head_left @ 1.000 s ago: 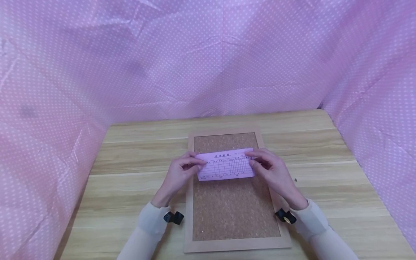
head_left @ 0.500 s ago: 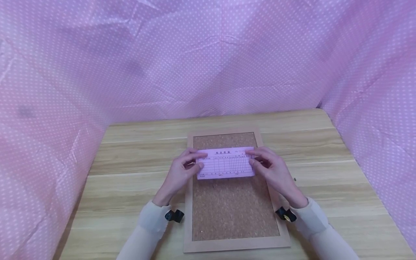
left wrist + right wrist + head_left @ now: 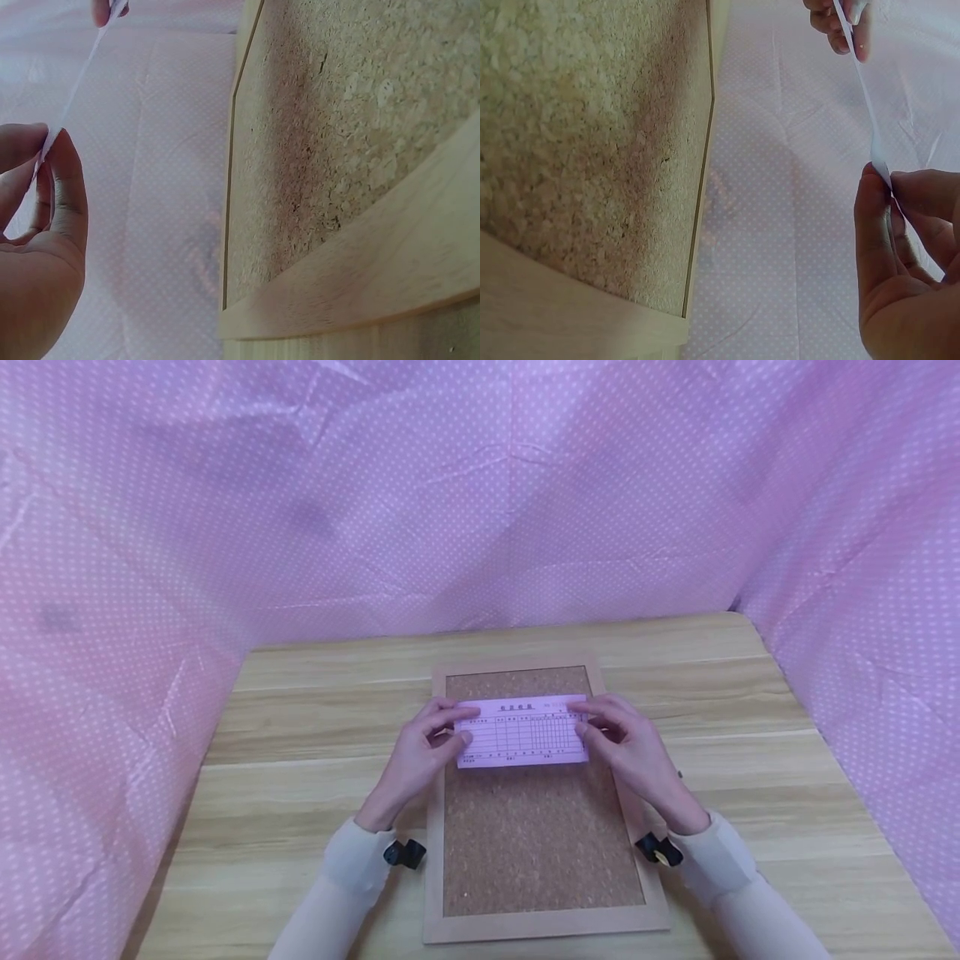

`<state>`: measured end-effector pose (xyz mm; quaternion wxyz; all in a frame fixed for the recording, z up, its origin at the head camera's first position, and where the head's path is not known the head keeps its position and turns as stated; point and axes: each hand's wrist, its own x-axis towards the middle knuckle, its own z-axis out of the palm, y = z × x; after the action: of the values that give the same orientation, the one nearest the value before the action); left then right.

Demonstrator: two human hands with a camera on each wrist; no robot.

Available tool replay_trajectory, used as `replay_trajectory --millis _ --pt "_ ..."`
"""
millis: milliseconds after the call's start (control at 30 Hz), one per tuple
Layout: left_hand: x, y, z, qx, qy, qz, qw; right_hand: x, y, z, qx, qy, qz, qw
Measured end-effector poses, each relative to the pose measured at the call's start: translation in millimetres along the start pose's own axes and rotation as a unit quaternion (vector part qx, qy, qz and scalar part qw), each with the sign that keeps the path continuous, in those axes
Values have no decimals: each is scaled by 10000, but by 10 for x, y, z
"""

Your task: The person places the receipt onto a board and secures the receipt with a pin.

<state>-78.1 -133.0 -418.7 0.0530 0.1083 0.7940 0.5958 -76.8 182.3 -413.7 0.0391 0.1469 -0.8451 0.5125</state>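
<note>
Both hands, left hand [image 3: 420,756] and right hand [image 3: 630,747], pinch the pink receipt slip [image 3: 521,732] by its short ends; probably thin, floppy, tear-prone.

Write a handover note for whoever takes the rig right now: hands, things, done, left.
Left hand: pinches the left end of the pink slip.
Right hand: pinches the right end.
Slip: held flat and level above the upper part of the cork board, off its surface in the wrist views.
Board: lies on the wooden table.
Done: slip positioned over the board.
Left: probably lay and fix it; no pins visible.
</note>
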Motion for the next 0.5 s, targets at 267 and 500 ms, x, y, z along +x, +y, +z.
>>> replay_trajectory --millis 267,500 --pt "67 -35 17 232 -29 -64 9997 70 60 0 -65 17 -58 10000" --pt "125 -51 36 397 8 -147 9991 133 75 -5 -179 -84 49 9998"
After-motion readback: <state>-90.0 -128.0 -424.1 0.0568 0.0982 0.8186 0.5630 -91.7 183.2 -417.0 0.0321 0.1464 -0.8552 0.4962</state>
